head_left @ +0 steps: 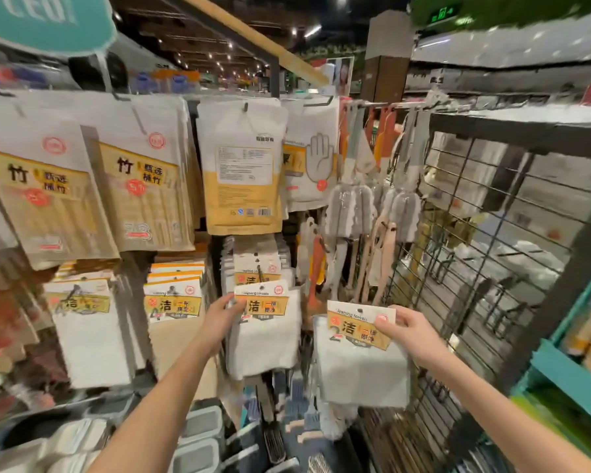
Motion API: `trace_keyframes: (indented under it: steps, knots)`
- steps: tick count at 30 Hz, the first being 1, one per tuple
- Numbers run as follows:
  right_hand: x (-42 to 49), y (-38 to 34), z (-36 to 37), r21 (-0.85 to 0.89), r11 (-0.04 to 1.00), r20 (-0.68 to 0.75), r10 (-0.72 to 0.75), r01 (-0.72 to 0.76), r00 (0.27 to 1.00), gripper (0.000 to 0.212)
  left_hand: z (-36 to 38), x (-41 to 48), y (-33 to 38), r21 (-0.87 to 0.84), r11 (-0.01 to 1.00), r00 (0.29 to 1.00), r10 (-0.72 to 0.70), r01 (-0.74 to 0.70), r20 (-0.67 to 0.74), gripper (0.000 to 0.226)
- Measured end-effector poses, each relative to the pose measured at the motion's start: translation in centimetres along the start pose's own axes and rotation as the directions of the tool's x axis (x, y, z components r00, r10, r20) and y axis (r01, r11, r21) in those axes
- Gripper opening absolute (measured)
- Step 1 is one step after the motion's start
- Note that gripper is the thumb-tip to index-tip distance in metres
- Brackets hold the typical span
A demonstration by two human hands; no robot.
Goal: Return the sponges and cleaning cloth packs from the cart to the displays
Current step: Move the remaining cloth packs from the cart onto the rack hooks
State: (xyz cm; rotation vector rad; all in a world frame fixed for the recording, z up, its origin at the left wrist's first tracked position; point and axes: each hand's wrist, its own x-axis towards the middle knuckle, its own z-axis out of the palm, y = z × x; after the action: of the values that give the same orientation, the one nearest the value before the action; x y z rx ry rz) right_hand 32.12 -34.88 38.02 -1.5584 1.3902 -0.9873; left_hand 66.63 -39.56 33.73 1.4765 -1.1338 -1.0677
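My left hand (223, 317) grips the left edge of a white cleaning towel pack (265, 331) with a yellow header card, held in front of a hook row of the same packs (258, 268). My right hand (406, 327) pinches the header card of a second white cleaning towel pack (362, 367), which hangs free in the air to the right of the first. Matching packs hang on neighbouring hooks, one at centre left (173, 303) and one further left (86, 332).
Large bamboo cloth packs (144, 192) and a glove pack (309, 165) hang on the upper hooks. Long-handled sponge brushes (350, 213) hang right of centre. A black wire grid panel (492, 268) stands on the right. Grey containers (198, 438) sit low below.
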Motion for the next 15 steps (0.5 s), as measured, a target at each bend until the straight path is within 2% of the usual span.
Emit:
trace_keyframes:
  steps: [3,6,10,12,15]
  knots:
    - [1.3,0.2,0.8,0.008,1.000,-0.038,0.027,-0.026,0.999,0.007,0.3,1.2,-0.3,0.081,0.995,0.997,0.054,-0.050,-0.049,0.051]
    - [2.5,-0.2,1.8,0.011,1.000,-0.030,0.016,-0.016,0.999,0.007,0.4,3.0,-0.7,0.158,0.986,0.987,0.070,-0.047,-0.142,0.047]
    - [4.1,-1.0,3.6,0.047,0.999,0.061,0.004,-0.007,0.998,0.012,1.0,5.7,0.2,0.266,0.964,0.976,0.066,-0.009,-0.207,0.050]
    - [5.0,-1.4,4.9,0.040,0.999,0.104,-0.003,-0.001,0.995,0.015,1.2,7.3,0.8,0.320,0.947,0.970,0.065,0.015,-0.236,0.045]
    - [6.4,-2.1,7.2,0.013,1.000,0.148,-0.027,0.025,0.989,0.009,1.3,8.5,1.5,0.399,0.915,0.967,0.054,0.052,-0.248,0.033]
